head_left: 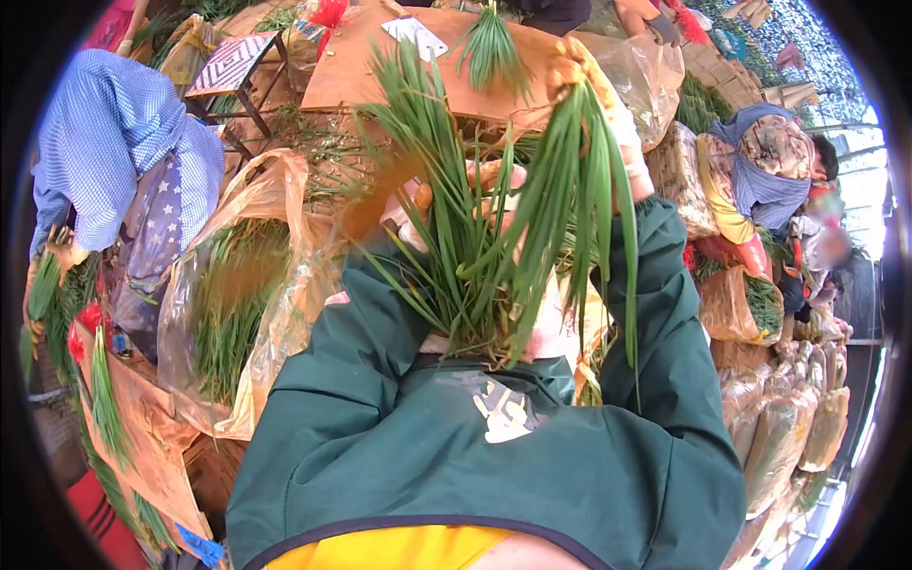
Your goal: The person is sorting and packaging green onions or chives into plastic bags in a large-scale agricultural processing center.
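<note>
My right hand [579, 71], in a dirty yellowish glove, is raised at the upper right and closed around the top end of a bunch of long green leaves [579, 180], which hang down from it. Lower on the left, my left hand [415, 201] is largely hidden behind a second bundle of green leaves [446, 218] that stands upright against my lap; its grip cannot be made out. Beyond both hands, a small tied bunch [493, 47] lies on the wooden board [361, 71].
An open plastic bag [176, 323] full of leaves stands at left, near a person in blue checks [123, 142]. A white card [415, 38] lies on the board. A stool [233, 66] is at upper left. Another person [769, 157] bends at right, above wrapped bundles [784, 437].
</note>
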A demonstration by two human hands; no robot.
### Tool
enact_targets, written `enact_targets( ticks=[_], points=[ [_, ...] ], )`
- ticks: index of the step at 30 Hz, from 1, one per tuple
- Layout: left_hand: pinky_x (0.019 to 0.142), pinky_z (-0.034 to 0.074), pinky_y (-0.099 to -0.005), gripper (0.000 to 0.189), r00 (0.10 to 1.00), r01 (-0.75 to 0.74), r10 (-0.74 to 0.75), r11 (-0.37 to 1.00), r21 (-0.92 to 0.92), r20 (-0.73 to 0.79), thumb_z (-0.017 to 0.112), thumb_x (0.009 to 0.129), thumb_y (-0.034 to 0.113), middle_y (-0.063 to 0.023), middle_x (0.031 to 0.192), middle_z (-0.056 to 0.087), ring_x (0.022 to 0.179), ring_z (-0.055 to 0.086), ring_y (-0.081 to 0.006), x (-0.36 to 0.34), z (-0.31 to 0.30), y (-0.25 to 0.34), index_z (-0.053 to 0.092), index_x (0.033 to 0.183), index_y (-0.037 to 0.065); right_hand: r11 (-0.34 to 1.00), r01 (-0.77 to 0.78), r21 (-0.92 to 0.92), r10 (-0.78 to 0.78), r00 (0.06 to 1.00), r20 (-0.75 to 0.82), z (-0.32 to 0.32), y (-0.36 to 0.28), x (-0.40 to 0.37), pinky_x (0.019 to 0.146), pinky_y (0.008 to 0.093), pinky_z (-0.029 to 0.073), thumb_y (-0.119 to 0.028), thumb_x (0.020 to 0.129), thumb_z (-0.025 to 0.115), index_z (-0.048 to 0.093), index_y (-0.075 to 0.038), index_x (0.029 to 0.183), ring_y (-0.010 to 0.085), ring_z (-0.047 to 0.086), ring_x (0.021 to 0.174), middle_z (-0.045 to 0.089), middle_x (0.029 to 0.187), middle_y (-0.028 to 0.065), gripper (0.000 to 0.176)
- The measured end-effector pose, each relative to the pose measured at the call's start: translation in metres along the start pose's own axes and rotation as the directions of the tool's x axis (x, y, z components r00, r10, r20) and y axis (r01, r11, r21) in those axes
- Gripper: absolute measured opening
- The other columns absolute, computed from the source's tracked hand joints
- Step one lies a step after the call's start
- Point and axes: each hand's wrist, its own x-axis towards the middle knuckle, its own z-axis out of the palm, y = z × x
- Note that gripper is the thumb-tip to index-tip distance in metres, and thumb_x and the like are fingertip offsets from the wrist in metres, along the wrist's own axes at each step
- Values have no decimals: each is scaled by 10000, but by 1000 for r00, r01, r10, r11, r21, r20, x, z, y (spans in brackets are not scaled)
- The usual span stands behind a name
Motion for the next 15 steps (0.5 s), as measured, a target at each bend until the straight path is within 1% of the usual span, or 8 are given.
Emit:
enact_targets(
  ticks=[4,8,10,11,12,13,14,15],
  points=[
    [862,505,-366,806,1000,-20,20,1000,16,1,628,815,500,-224,1374,400,1005,590,-263,-1,-16,-3,346,1375,-7,992,-21,124,36,992,-120,-20,-11,-33,665,215,502,-188,880,624,434,21,1289,115,580,772,588,918,45,496],
    [781,525,-341,761,954,40,53,953,301,-295,549,867,506,-242,1375,402,898,621,-239,-13,-28,5,335,1378,-16,954,-27,299,119,949,-292,-58,-19,-77,636,207,499,-213,882,630,430,40,1280,105,578,724,588,864,38,513],
    [756,530,-341,762,953,127,-32,944,303,-300,535,873,510,-248,1329,451,848,629,-243,-11,-28,7,333,1376,-24,904,-52,425,216,912,-348,-78,-8,-99,621,203,498,-226,882,634,427,50,1275,100,576,699,588,837,34,522],
    [753,533,-343,765,948,163,-50,926,342,-315,545,869,507,-247,1296,483,842,631,-244,-8,-24,7,332,1376,-25,877,-87,473,278,894,-352,-85,1,-109,613,201,498,-233,883,635,426,55,1273,97,576,687,588,823,33,527],
    [753,533,-343,765,947,178,-67,924,338,-315,545,869,507,-247,1296,483,842,631,-244,-9,-34,2,332,1376,-25,845,-211,491,388,874,-293,-92,9,-116,577,206,496,-261,872,649,432,65,1257,102,573,647,591,780,31,549],
    [760,535,-348,771,927,137,-13,941,308,-375,558,863,503,-239,1256,514,842,634,-247,-14,-50,-6,328,1379,-23,798,-332,503,494,839,-230,-95,18,-124,542,211,495,-289,861,664,438,74,1241,106,571,607,594,738,29,573],
    [763,537,-351,775,914,121,10,948,295,-406,564,860,501,-235,1236,529,843,635,-248,-14,-53,-7,326,1380,-22,870,-314,379,472,753,-459,-90,32,-127,499,229,493,-359,817,706,447,75,1234,115,567,558,581,658,36,656],
    [767,538,-353,778,899,103,32,954,283,-437,570,857,499,-230,1216,544,843,636,-249,-13,-56,-8,325,1382,-22,918,-338,207,391,691,-608,-85,41,-129,514,230,496,-392,782,736,480,57,1187,115,567,558,574,651,31,656]
  ],
)
